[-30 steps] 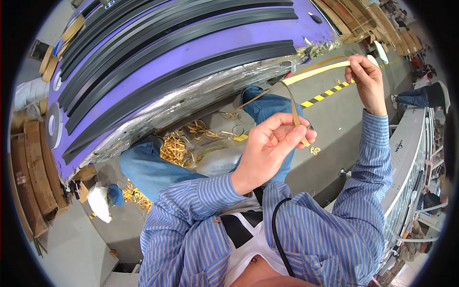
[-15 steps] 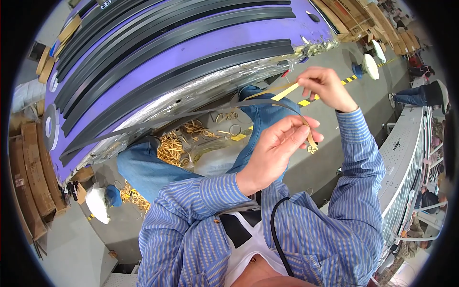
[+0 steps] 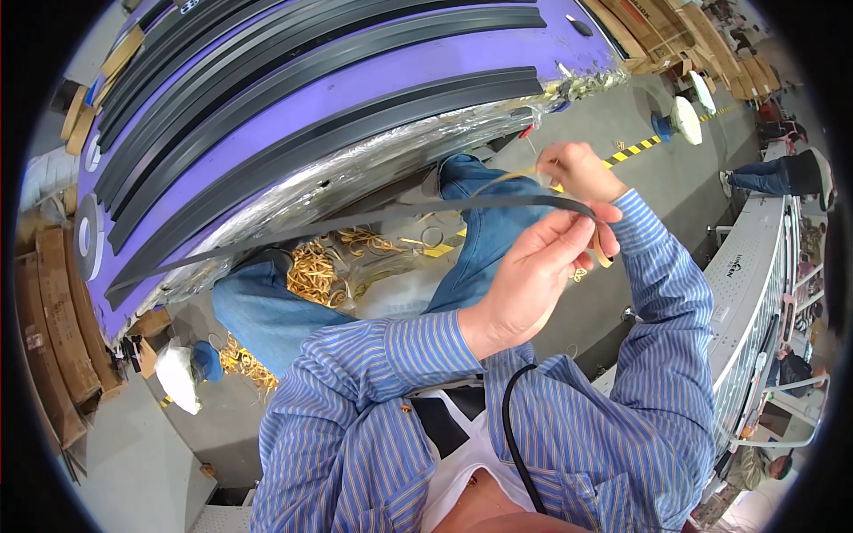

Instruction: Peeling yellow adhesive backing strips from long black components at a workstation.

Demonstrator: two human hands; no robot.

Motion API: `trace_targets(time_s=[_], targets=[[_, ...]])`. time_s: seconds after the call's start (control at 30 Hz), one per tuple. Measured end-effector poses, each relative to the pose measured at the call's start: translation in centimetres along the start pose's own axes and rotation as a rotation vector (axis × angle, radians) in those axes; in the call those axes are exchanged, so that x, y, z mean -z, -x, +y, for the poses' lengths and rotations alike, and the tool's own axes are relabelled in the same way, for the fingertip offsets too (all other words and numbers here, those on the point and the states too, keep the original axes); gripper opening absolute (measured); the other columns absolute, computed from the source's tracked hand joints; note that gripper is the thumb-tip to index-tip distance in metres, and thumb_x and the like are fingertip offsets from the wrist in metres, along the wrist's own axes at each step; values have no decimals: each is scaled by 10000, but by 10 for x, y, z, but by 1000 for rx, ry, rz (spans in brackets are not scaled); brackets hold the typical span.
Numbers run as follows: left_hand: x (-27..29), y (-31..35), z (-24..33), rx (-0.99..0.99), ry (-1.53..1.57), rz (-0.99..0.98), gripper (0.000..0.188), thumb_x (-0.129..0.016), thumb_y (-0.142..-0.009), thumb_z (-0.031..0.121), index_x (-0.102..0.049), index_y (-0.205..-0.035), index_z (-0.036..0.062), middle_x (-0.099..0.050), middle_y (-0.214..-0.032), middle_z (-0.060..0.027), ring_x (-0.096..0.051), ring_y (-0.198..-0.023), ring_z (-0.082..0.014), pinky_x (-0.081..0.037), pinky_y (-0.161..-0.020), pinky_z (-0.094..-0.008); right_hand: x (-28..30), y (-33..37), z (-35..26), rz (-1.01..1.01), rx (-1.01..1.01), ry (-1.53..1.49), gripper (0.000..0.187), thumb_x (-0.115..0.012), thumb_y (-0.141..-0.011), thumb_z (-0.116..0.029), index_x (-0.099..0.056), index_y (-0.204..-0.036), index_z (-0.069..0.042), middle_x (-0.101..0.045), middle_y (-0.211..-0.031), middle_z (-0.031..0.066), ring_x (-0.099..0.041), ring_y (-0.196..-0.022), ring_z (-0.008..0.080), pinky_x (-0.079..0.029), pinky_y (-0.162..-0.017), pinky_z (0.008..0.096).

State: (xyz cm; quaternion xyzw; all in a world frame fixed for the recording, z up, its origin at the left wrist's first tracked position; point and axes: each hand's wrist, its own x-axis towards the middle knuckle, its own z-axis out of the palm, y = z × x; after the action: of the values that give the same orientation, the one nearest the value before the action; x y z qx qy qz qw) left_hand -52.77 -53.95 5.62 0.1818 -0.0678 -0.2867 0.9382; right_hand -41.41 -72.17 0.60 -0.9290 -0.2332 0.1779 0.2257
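Strip, dark and narrow, is the thing in hand: the dark strip (image 3: pixel 515 202) spans from the left hand at its right end to the near left corner of the purple worktop (image 3: pixel 355 87). The left hand (image 3: pixel 529 275) has thumb and forefinger pressed together on it, the other fingers curled, presumably so that the long span is held up and does not sag to the floor. A short yellowish tail (image 3: pixel 602 253) hangs below those fingertips.

Farther off, the right hand (image 3: pixel 582 171) is blurred; its bent fingers appear closed on a pale ribbon (image 3: pixel 502 179), probably held apart from the strip to avoid tangling, though the exact pinch is hard to see.

On the worktop, long black profiles (image 3: pixel 355 127) lie side by side with purple gaps between them, which likely keeps each one easy to reach. A grey roll (image 3: pixel 88 206) rests at the left end. Between the person's spread legs (image 3: pixel 267 302), a heap of curled golden ribbon (image 3: pixel 313 274) sits on the floor, seemingly dropped there within reach and off the worktop.
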Motion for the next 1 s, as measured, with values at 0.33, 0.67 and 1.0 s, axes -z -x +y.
trace_targets(time_s=[0.33, 0.67, 1.0], targets=[[-2, -9, -19, 31, -10, -49, 273, -386, -993, 229, -517, -1144, 43, -516, -906, 2, -475, -882, -88, -364, -822, -266, -88, -50, 0, 46, -59, -400, 207, -622, -817, -138, -637, -979, -11, -663, -889, 137, -647, -796, 268, -513, -684, 342], [-2, -12, -21, 17, -115, -44, 280, -381, -998, 237, -522, -1124, 30, -510, -908, 10, -468, -871, -75, -368, -826, -260, 48, -17, -49, -221, 83, -883, 348, -578, -894, -223, -570, -1164, -5, -623, -925, 61, -584, -809, 114, -491, -719, 277], [-6, -25, -27, 27, -184, -17, 298, -417, -986, 266, -564, -1074, 23, -533, -946, 2, -475, -851, -71, -382, -787, -234, 106, 18, -108, -651, -127, -671, 302, -594, -887, -242, -629, -1042, 15, -590, -786, 30, -567, -572, 90, -465, -473, 191]])
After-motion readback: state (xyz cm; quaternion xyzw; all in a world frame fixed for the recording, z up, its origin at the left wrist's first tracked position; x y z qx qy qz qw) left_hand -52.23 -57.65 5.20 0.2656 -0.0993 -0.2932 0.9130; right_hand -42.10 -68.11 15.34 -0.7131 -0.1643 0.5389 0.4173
